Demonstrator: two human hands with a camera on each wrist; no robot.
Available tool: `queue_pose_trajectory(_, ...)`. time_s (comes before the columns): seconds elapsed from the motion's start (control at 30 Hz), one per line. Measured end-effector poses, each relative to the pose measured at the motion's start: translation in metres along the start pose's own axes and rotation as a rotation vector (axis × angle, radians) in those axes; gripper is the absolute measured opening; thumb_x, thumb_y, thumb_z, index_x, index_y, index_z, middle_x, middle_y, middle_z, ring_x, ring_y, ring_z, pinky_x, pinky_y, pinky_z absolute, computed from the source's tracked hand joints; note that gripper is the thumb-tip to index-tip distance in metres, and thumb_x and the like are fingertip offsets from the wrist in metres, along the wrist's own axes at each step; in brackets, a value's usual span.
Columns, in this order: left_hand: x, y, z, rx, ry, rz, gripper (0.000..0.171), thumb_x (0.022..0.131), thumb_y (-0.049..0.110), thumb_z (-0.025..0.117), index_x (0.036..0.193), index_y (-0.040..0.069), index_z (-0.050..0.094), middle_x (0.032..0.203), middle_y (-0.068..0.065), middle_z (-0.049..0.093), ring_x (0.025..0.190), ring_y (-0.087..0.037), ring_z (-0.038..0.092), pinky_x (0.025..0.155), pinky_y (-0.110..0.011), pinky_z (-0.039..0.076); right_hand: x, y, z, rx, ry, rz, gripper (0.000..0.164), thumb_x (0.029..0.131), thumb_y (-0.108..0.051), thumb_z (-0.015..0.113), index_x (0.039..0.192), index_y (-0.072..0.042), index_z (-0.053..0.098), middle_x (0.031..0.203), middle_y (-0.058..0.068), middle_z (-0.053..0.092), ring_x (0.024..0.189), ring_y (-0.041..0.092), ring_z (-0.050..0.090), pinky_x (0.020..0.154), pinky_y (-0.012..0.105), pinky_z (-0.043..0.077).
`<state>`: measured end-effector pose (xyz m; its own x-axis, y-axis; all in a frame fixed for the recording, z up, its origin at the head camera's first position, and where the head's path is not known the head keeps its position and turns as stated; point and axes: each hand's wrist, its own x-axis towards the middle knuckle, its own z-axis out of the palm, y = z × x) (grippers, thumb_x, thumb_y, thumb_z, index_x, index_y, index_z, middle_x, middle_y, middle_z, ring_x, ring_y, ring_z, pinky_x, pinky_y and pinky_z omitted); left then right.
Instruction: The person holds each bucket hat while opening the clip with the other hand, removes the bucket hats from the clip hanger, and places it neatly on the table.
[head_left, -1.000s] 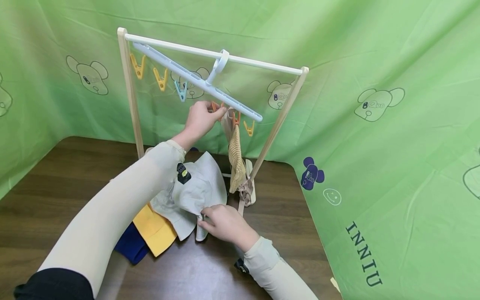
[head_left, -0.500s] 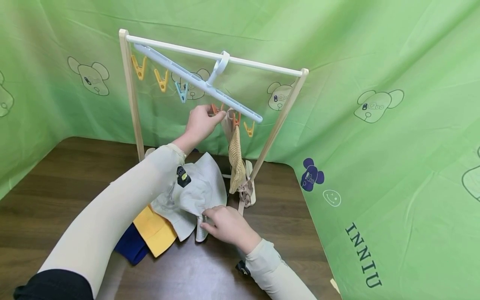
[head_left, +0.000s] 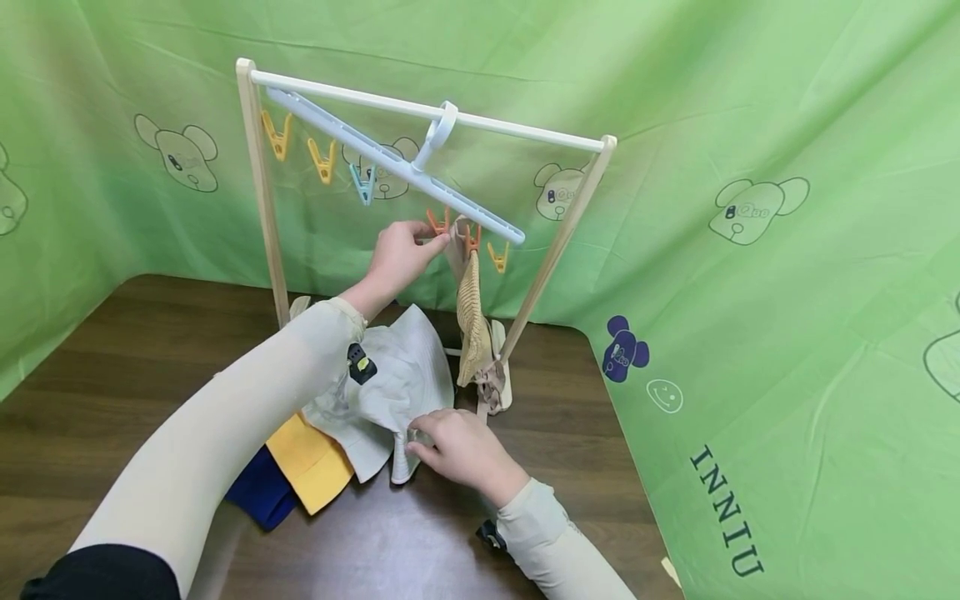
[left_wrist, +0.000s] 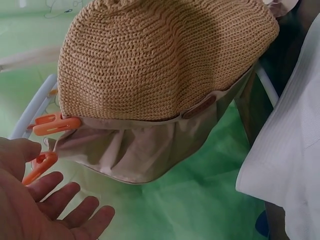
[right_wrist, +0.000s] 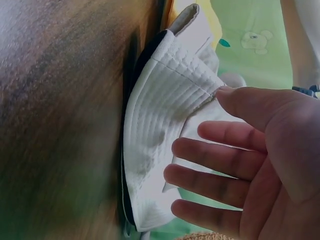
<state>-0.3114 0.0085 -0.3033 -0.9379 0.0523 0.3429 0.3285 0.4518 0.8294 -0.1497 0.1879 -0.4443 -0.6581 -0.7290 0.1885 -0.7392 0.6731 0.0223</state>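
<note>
A tan knitted hat [left_wrist: 160, 65] with a beige cloth part hangs from the light blue clip hanger [head_left: 405, 167]. One orange clothespin [left_wrist: 56, 124] grips its edge. Beside it is a second orange clothespin [head_left: 438, 222], at the beige cloth. My left hand [head_left: 403, 254] is at this second clothespin, thumb and fingers spread apart around it in the left wrist view; contact is unclear. On the table lies a white bucket hat [head_left: 408, 367]. My right hand [head_left: 461, 450] is beside its brim, fingers loosely extended, the thumb near or touching the fabric.
The hanger hooks over the white bar [head_left: 525, 127] of a wooden rack. Yellow clothespins [head_left: 322, 161] and a blue clothespin [head_left: 363, 183] hang along it. Yellow fabric [head_left: 311, 462] and dark blue fabric [head_left: 264, 492] lie left of the white hat. A green curtain [head_left: 750, 333] surrounds the table.
My left hand has moved slightly down from the second orange clothespin, which shows more fully. My right hand has shifted slightly right, away from the white hat's brim.
</note>
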Motion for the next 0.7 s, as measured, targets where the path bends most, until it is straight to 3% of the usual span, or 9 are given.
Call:
queue_pose_trajectory(0.37, -0.023, -0.007, -0.005, -0.061, -0.062, -0.001, 0.037, 0.100, 0.038, 0.067, 0.122, 0.010, 0.072, 0.119, -0.006, 0.074, 0.111, -0.023, 0.067, 0.094, -0.042, 0.053, -0.007, 0.010, -0.005, 0.018, 0.044, 0.052, 0.027, 0.097, -0.036, 0.071, 0.116, -0.017, 0.075, 0.106, -0.005, 0.077, 0.097, 0.013, 0.073, 0.083, 0.033, 0.058)
queue_pose_trajectory(0.7, -0.047, -0.014, -0.007, -0.017, -0.097, 0.021, 0.039, 0.099, 0.043, 0.067, 0.123, 0.014, 0.073, 0.125, -0.004, 0.072, 0.122, -0.025, 0.064, 0.102, -0.045, 0.051, -0.012, 0.017, -0.008, 0.031, 0.075, 0.075, 0.027, 0.095, -0.035, 0.072, 0.115, -0.017, 0.075, 0.106, -0.003, 0.077, 0.096, 0.014, 0.072, 0.084, 0.034, 0.058)
